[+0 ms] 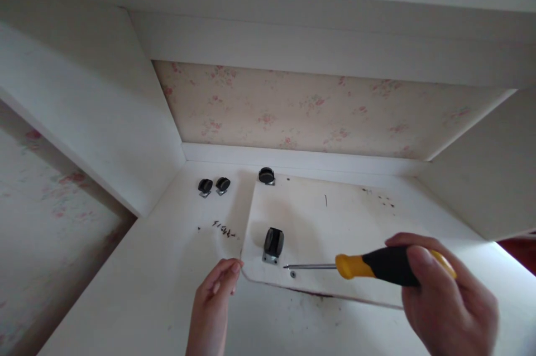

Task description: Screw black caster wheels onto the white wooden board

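My right hand (448, 289) is wrapped round the yellow and black handle of a screwdriver (355, 267). Its metal shaft points left, with the tip just over a white board (318, 233). Left of the tip, a black caster wheel (273, 242) sits on the board, its metal plate with screw holes facing me. A small round fitting (293, 274) lies close under the shaft. My left hand (215, 286) has thumb and forefinger closed at the board's near left corner, pinching its edge. Another caster (266, 176) is at the board's far left corner.
Two more casters (205, 186) stand on the white surface (184, 244) left of the board. Several small dark screws (224, 229) lie scattered in front of them. White panels (138, 105) rise on both sides, and a white shelf (268, 32) hangs overhead before floral wallpaper (285, 105).
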A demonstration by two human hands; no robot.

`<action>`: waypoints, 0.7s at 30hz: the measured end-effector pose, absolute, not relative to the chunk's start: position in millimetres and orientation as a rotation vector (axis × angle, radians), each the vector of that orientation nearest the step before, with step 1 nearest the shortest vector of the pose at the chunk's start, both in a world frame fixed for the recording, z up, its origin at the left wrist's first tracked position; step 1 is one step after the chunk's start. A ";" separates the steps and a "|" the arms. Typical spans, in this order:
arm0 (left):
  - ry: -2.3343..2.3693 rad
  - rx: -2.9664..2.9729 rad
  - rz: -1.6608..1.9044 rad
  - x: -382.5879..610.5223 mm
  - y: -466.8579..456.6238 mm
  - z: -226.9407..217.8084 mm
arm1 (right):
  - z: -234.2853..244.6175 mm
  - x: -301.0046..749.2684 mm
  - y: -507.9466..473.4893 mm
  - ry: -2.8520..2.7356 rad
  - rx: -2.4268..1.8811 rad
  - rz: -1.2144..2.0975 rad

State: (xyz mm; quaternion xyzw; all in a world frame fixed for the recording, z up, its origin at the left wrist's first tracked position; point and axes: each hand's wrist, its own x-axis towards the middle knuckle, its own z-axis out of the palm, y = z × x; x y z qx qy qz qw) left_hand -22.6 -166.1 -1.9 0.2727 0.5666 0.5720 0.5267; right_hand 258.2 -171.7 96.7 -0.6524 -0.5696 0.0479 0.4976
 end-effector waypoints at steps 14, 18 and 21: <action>1.366 0.705 1.309 -26.3 -164.7 -1.6 | 124.9 221.5 -144.7 -1.575 -1.496 0.128; 1.353 0.730 1.313 -23.5 -165.0 2.0 | 127.2 221.3 -143.4 -1.638 -1.466 0.101; 1.336 0.745 1.307 -22.1 -164.8 3.9 | 130.9 220.9 -144.5 -1.713 -1.421 0.087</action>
